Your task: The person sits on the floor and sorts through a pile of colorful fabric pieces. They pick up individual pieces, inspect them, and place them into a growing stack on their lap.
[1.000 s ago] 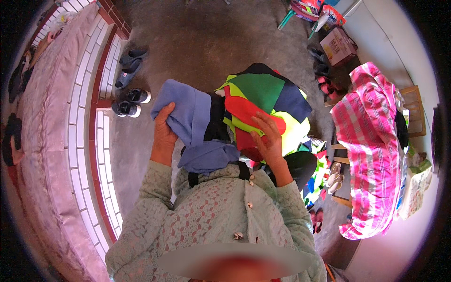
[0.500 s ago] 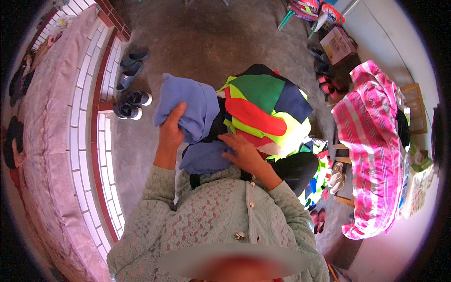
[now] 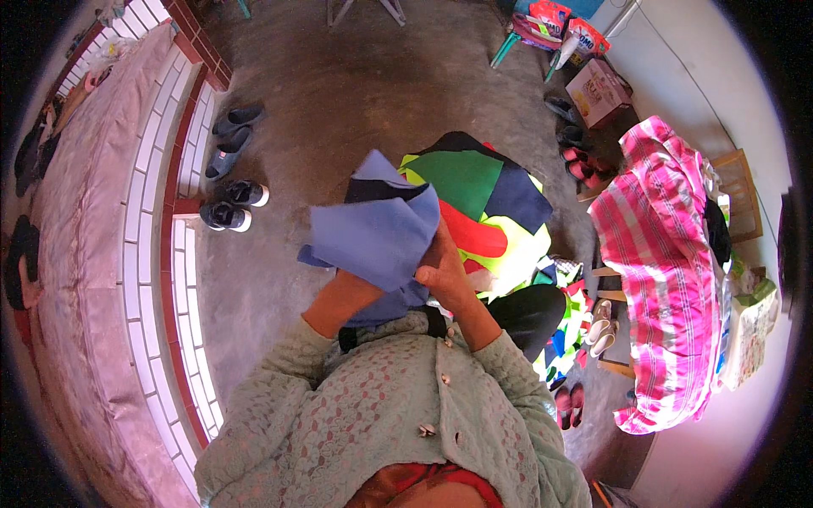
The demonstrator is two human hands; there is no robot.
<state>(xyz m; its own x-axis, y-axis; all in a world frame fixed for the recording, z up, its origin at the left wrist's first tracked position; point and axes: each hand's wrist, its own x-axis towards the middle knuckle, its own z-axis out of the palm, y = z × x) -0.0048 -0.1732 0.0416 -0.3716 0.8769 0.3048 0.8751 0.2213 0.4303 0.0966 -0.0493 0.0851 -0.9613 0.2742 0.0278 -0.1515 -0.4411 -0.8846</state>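
Note:
A stack of folded blue cloth pieces (image 3: 373, 237) is held up in front of my lap, with a black layer (image 3: 381, 192) showing between the blue ones. My right hand (image 3: 442, 269) grips its right edge, thumb on the near side. From below, my left hand (image 3: 354, 295) reaches behind the lower part of the stack; its fingers are hidden by the cloth. More blue cloth (image 3: 385, 309) lies on my lap under the hands. Just beyond, to the right, sits a heap of coloured cloth pieces (image 3: 461, 178) in green, navy, red, bright yellow and black.
More coloured scraps (image 3: 563, 322) lie on the floor at my right. A pink checked cloth (image 3: 656, 279) covers furniture farther right. Dark shoes (image 3: 233, 203) stand by the white-tiled bed platform (image 3: 140, 279) at left. A cardboard box (image 3: 597, 91) stands at the back right.
The blue cloth has moved right and been turned, its layers now fanned. My right hand has risen from the lap cloth to its right edge; my left hand has shifted lower, behind it.

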